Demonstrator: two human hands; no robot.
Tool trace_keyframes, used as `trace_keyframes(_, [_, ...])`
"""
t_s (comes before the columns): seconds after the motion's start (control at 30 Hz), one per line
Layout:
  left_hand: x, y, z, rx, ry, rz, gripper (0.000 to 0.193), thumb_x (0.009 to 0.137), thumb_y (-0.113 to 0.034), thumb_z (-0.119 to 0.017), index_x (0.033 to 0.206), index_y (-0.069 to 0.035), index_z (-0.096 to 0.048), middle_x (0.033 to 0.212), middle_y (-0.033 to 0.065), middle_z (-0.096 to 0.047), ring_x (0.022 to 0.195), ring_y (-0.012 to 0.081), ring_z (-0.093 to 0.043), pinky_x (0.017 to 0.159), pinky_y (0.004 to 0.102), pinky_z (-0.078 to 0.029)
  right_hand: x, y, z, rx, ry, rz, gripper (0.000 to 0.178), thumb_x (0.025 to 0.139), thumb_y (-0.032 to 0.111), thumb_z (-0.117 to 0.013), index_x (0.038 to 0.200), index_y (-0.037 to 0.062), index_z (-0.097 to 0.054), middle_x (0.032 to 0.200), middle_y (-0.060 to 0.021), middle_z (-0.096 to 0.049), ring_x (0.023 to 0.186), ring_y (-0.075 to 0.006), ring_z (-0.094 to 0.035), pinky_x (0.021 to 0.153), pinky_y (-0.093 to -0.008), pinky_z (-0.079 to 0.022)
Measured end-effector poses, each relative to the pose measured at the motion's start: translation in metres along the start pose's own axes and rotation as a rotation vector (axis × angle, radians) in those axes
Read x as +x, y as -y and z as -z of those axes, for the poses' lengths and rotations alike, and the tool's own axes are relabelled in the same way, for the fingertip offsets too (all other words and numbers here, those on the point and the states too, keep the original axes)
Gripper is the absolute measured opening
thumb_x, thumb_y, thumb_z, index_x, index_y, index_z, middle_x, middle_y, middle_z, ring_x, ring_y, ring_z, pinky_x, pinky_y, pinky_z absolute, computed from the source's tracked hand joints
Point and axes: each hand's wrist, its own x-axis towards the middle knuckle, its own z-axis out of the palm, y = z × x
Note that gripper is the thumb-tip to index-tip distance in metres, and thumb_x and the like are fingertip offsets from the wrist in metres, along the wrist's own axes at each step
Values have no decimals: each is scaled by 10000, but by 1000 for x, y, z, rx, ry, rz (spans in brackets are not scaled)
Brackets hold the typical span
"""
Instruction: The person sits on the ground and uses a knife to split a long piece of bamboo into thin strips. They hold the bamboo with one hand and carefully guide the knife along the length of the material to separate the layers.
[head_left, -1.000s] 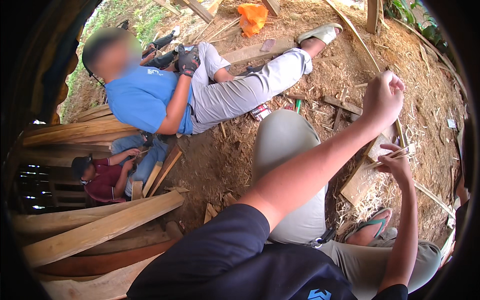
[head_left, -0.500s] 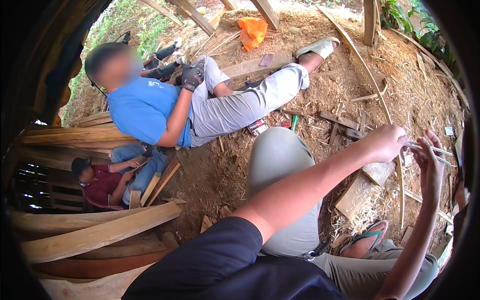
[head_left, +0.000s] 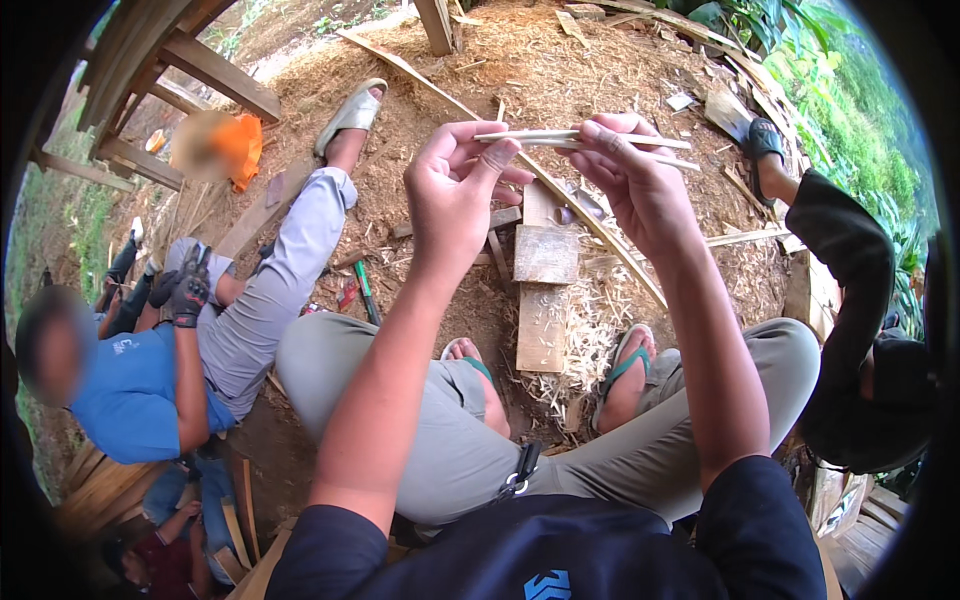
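Note:
Two thin pale wooden sticks [head_left: 545,137] lie nearly level and close together in front of me, over the ground. My left hand [head_left: 455,190] pinches their left end between thumb and fingers. Farther along, my right hand [head_left: 635,185] grips them between thumb and fingertips, and their right ends poke out past it, slightly apart. Beneath the hands, a long thin wooden strip [head_left: 610,247] slants across the ground. A squarish wood block [head_left: 546,254] rests on a flat board [head_left: 541,330] between my feet, beside a heap of shavings [head_left: 592,335].
A person in a blue shirt [head_left: 130,380] and dark gloves sits at left, one leg stretched forward. A person in dark clothes [head_left: 850,240] is close on my right. A green-handled tool [head_left: 366,292] lies by my left knee. An orange bag [head_left: 237,148] is at far left.
My view has swung to the right, so both hands now appear near the middle. The sticks stay in both hands. The person on the right has come into view.

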Motion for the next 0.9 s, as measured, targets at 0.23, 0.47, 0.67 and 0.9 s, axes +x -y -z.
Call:
trace_keyframes(0.23, [-5,0,-8,-36,-135,13,343,926,-66,-687,1170,25,-465,964,161,-690,660,189,-709,490,242,-547,-4,-18,-2,54,-63,19,174,920,22,-674,1024,-22,-542,1015,-175,-659,949,-260,-716,841,-299,-643])
trace_keyframes(0.47, [-7,7,-9,1,-203,32,402,923,-112,-706,1192,19,-438,987,173,-683,647,184,-703,463,221,-499,-6,-24,-8,-48,-72,68,152,947,52,-651,1042,21,-538,1028,-138,-671,984,-257,-718,857,-307,-631])
trace_keyframes(0.67, [-6,6,-12,19,-239,6,386,919,-127,-719,1161,26,-460,983,171,-682,639,173,-697,442,203,-450,-7,-25,-10,-50,-115,100,173,932,62,-678,1036,28,-543,1012,-131,-678,946,-230,-724,822,-288,-637])
trace_keyframes(0.9, [-7,8,-10,5,-223,-29,325,933,-115,-698,1132,31,-486,998,178,-677,631,174,-697,435,194,-438,-8,-22,-11,-60,-95,107,163,926,62,-688,1011,28,-552,985,-131,-687,924,-220,-729,808,-290,-638])
